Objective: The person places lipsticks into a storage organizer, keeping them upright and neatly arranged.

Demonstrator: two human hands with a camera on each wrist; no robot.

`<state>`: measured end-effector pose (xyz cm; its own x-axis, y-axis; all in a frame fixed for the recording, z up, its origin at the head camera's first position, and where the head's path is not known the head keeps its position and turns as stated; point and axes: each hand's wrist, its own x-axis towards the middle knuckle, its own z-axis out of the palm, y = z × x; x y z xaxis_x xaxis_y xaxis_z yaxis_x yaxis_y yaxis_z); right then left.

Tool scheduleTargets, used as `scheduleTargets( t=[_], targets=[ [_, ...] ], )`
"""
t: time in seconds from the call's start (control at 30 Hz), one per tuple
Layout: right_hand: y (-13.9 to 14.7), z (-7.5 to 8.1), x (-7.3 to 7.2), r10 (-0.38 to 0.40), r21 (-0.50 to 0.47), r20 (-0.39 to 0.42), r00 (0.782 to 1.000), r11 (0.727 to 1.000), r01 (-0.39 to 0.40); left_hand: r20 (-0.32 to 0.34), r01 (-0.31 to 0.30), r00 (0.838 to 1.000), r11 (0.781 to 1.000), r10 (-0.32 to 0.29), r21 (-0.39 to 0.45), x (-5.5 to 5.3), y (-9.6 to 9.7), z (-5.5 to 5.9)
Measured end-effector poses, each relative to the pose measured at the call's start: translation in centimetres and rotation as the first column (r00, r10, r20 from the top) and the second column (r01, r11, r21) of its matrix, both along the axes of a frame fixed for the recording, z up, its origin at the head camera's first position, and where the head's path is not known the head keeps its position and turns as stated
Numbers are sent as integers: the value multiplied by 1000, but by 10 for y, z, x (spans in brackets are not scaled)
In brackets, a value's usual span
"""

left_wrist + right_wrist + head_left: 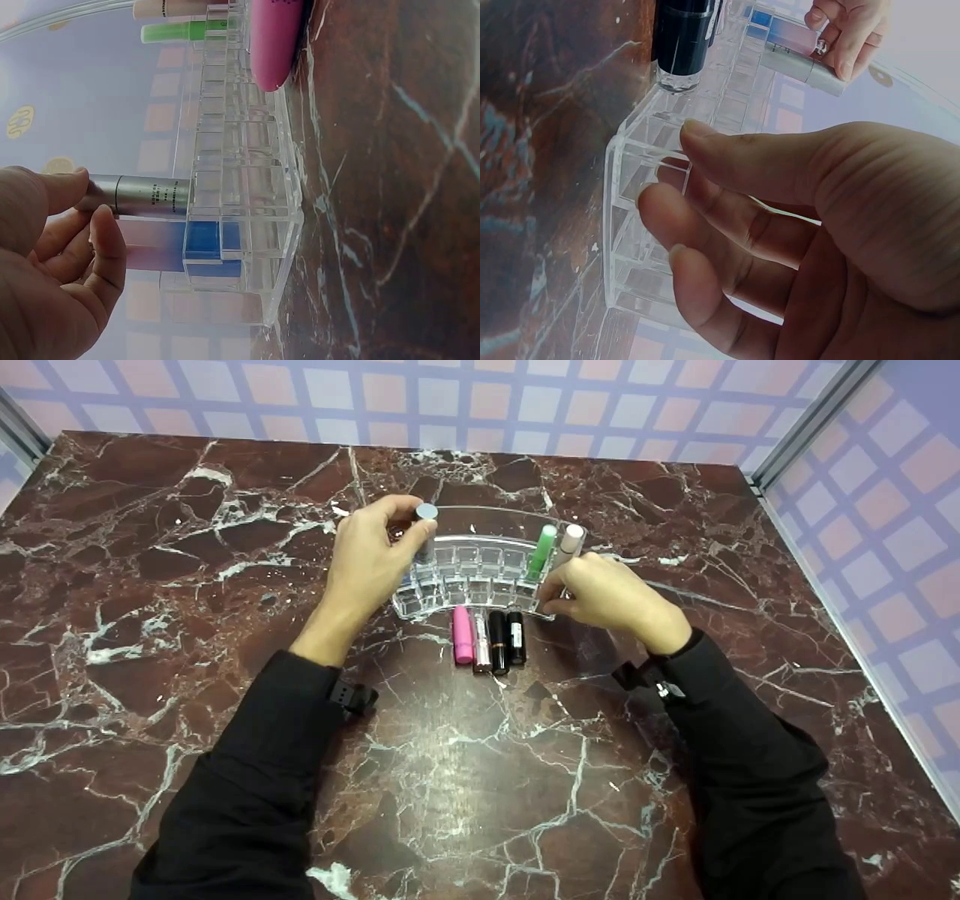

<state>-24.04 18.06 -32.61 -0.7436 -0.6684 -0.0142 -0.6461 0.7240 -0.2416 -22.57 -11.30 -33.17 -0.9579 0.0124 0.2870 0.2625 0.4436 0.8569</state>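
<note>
A clear tiered lipstick organizer (469, 589) with a curved front stands on the marbled table. My left hand (371, 544) pinches the upper part of a silver lipstick tube (154, 193) between thumb and fingers; its lower end sits at a rear compartment near the organizer's left end. Beside it stands a pink-and-blue tube (150, 246). My right hand (607, 592) grips the organizer's right front corner, thumb on one side and fingertips (660, 206) on the other. A green tube (541, 551) and a pale tube (570, 544) stand in the back row near that hand.
In front of the organizer lie a bright pink tube (463, 637), a clear patterned tube (482, 645) and two black tubes (498, 641), side by side. A checked wall panel (480, 405) rises behind the table, another (877, 510) on the right.
</note>
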Motion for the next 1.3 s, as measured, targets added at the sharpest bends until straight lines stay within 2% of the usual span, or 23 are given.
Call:
scheduleTargets(
  t=[0.13,0.5,1.03,1.3],
  targets=[
    [0,1,0,-8,2,5,1000,1000,8,2,-10,1000,1000,10,-4,-1,0,-1],
    [1,0,1,-12,-3,8,1000,1000,12,17,-75,997,990,78,-123,-2,-3,-1],
    [0,-3,-2,-24,11,6,1000,1000,24,65,-53,996,977,67,-204,-2,-7,-3],
    [0,-2,-2,-27,20,6,1000,999,27,62,-68,995,975,83,-211,-1,-8,-4]
  ],
)
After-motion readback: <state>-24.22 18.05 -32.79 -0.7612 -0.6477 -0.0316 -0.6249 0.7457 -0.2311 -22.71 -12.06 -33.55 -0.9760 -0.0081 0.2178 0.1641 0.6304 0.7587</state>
